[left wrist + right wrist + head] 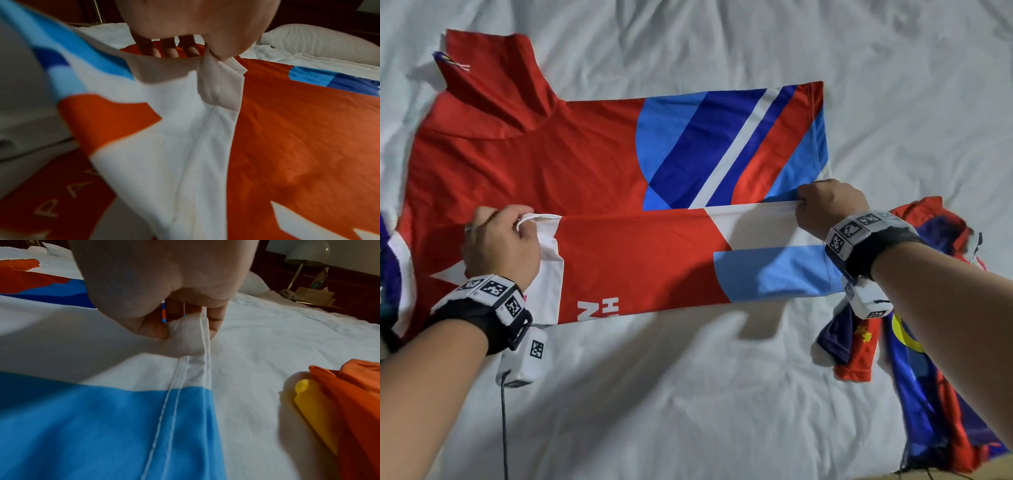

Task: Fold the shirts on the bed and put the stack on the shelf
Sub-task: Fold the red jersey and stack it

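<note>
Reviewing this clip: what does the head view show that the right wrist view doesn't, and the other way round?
Only the head view shows the left hand pinching the white collar, the upper sleeve, and the whole folded flap of the red shirt.

Only the right wrist view shows the bedside lamp, the tissue box and the hem's double stitching.

Both show the right hand gripping the white hem corner, the white bedsheet and the crumpled shirts on the person's right.
</note>
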{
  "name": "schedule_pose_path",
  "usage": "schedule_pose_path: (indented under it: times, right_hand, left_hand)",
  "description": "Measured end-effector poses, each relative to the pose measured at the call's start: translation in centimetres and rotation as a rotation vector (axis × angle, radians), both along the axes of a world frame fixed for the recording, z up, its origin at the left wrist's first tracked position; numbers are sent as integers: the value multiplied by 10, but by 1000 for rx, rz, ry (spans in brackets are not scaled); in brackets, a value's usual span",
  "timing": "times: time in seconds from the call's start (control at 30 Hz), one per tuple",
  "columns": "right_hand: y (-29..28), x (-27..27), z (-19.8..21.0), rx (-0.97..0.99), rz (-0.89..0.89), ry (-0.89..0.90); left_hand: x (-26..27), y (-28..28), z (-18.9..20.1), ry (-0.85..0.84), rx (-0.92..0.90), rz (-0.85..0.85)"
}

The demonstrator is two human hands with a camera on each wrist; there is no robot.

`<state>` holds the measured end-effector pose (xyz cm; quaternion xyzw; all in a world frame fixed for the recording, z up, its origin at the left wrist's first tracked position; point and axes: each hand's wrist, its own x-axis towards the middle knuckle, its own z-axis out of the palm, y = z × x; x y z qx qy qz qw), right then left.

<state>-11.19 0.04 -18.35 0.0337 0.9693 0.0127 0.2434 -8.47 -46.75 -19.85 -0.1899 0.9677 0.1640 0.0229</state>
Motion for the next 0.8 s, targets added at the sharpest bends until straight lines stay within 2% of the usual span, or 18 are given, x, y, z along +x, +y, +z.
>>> schedule_pose_path:
  times: [0.13,0.3,0.37,0.4,0.47,0.53,0.6,0.67,0.8]
  right_hand:
    - [-3,-4,-2,3,12,56]
    - [-4,12,-4,64,71,233]
    - [-8,29,-5,78,99,283]
    - [-13,40,-5,48,118,314]
    - [-27,66,-6,-65,192,375]
    - [-39,98,-9,-186,312,357]
    - [-41,130,-15,-200,408,233]
    - [-32,151,-21,-139,410,136]
    - [-15,159,-28,-71,359,174]
  left_hand:
    - [-2,-2,0,-4,21,10]
    - [4,7,2,-52,125,45]
    - [12,17,11,43,142,31]
    - [20,24,15,108,134,-14]
    - [39,37,16,168,83,-213]
    - [66,46,8,104,-1,-509]
    - [94,42,-2,-30,-139,-745]
    - [113,29,-8,-137,-229,-776]
    - [132,8,-11,-80,-342,-730]
